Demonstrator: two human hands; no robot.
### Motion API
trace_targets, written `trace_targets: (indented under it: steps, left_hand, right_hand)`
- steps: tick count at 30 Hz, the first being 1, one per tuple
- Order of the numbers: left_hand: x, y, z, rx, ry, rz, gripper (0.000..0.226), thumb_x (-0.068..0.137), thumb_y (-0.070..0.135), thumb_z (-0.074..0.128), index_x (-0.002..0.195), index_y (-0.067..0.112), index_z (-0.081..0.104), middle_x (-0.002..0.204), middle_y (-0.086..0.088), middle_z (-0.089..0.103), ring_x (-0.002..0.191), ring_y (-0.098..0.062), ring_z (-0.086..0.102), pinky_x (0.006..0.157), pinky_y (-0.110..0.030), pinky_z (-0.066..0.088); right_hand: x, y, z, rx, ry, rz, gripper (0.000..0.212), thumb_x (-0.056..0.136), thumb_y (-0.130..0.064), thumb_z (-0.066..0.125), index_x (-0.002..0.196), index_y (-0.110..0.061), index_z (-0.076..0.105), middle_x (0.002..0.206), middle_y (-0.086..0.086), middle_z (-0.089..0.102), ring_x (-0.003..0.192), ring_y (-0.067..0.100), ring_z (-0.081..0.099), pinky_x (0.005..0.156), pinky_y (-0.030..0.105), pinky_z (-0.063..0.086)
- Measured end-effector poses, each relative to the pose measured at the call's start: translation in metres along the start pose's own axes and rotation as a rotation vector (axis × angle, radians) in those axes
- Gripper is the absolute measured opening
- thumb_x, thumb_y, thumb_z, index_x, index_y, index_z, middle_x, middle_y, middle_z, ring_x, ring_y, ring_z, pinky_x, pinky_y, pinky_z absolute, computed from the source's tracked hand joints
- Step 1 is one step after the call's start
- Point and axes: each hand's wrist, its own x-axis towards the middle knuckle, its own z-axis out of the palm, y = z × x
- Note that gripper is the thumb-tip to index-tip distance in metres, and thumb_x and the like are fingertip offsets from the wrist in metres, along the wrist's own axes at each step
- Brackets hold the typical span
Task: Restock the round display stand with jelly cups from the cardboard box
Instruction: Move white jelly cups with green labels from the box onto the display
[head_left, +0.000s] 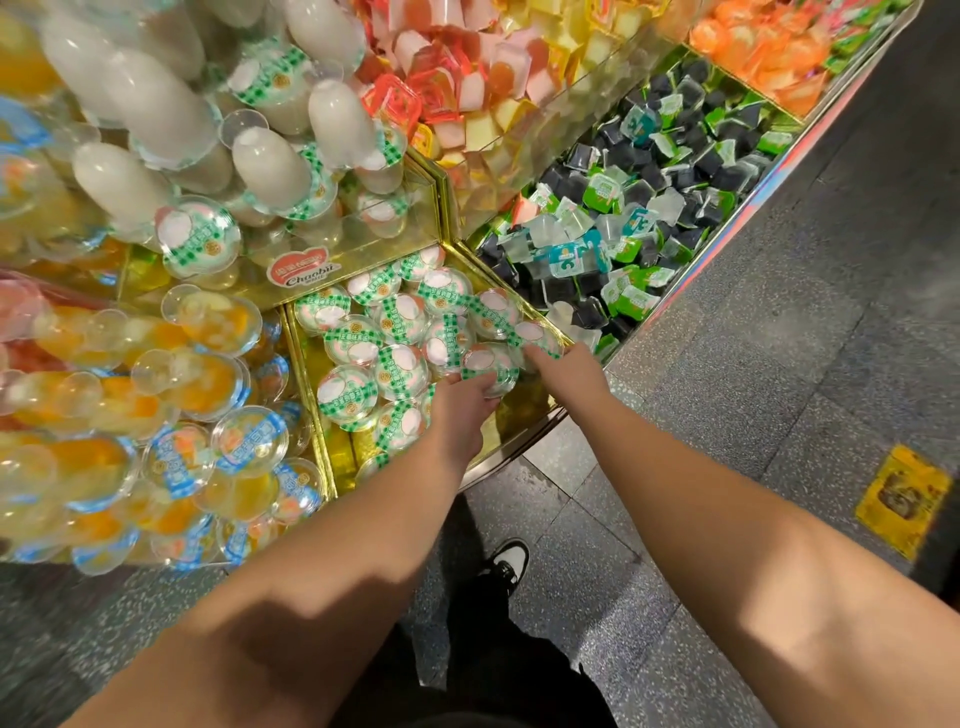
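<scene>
Green-checked jelly cups (400, 332) with white and pink lids fill a gold-lined compartment (524, 415) of the round display stand. My left hand (460, 410) reaches into the compartment's near side, its fingers round one green-checked cup (488, 366). My right hand (569, 371) is at the compartment's right edge, fingertips on another cup (535, 335). How far those fingers wrap is hidden. The cardboard box is not in view.
Blue-labelled orange fruit cups (218, 447) fill the compartment to the left. Tall white cups (270, 166) stack on the tier above. Small dark and green jellies (649, 197) lie in the tray to the right. Grey floor with a yellow sticker (904, 499) and my shoe (511, 564) lies below.
</scene>
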Motion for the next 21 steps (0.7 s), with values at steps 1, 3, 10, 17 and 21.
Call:
trace_targets:
  steps: [1, 3, 10, 17, 21]
  left_hand:
    - [0.008, 0.000, -0.004, 0.035, 0.052, -0.019, 0.040, 0.092, 0.000, 0.060, 0.131, -0.003, 0.049, 0.129, -0.025, 0.059, 0.117, -0.036, 0.060, 0.098, -0.042, 0.052]
    - [0.002, 0.004, -0.009, 0.016, 0.057, -0.097, 0.043, 0.089, 0.004, 0.066, 0.128, 0.000, 0.050, 0.117, -0.018, 0.067, 0.104, -0.028, 0.068, 0.097, -0.038, 0.053]
    - [-0.031, 0.022, -0.031, 0.108, 0.035, -0.129, 0.013, 0.089, 0.006, 0.067, 0.082, 0.011, 0.058, 0.101, -0.011, 0.068, 0.094, -0.021, 0.068, 0.090, -0.031, 0.055]
    - [-0.126, 0.081, -0.110, 0.362, -0.205, 0.183, 0.018, 0.086, 0.010, 0.070, 0.103, 0.011, 0.066, 0.086, -0.004, 0.065, 0.072, -0.016, 0.060, 0.057, -0.020, 0.046]
    - [-0.171, 0.122, -0.206, 0.501, -0.195, 0.412, 0.014, 0.089, 0.016, 0.069, 0.103, 0.015, 0.066, 0.089, -0.002, 0.063, 0.080, -0.015, 0.058, 0.069, -0.024, 0.045]
  right_hand:
    - [-0.001, 0.001, -0.003, 0.004, 0.010, 0.000, 0.074, 0.086, -0.058, 0.063, 0.131, -0.002, 0.047, 0.122, 0.015, 0.060, 0.110, 0.033, 0.059, 0.089, 0.040, 0.049]
    - [-0.003, 0.003, -0.008, 0.023, 0.029, -0.004, 0.074, 0.084, -0.061, 0.062, 0.128, -0.002, 0.050, 0.117, 0.014, 0.062, 0.107, 0.032, 0.061, 0.087, 0.040, 0.050]
    - [-0.039, -0.003, -0.025, 0.058, 0.126, -0.046, 0.062, 0.092, -0.048, 0.061, 0.132, -0.004, 0.046, 0.125, 0.013, 0.057, 0.112, 0.031, 0.056, 0.089, 0.037, 0.043]
    - [-0.142, -0.058, -0.002, -0.026, 0.133, -0.360, 0.033, 0.093, -0.033, 0.060, 0.113, -0.008, 0.054, 0.095, 0.004, 0.061, 0.088, 0.023, 0.059, 0.074, 0.034, 0.045]
    - [-0.224, -0.113, 0.052, -0.223, 0.079, -0.564, 0.024, 0.094, -0.033, 0.060, 0.111, -0.017, 0.059, 0.096, -0.001, 0.059, 0.089, 0.018, 0.052, 0.068, 0.027, 0.028]
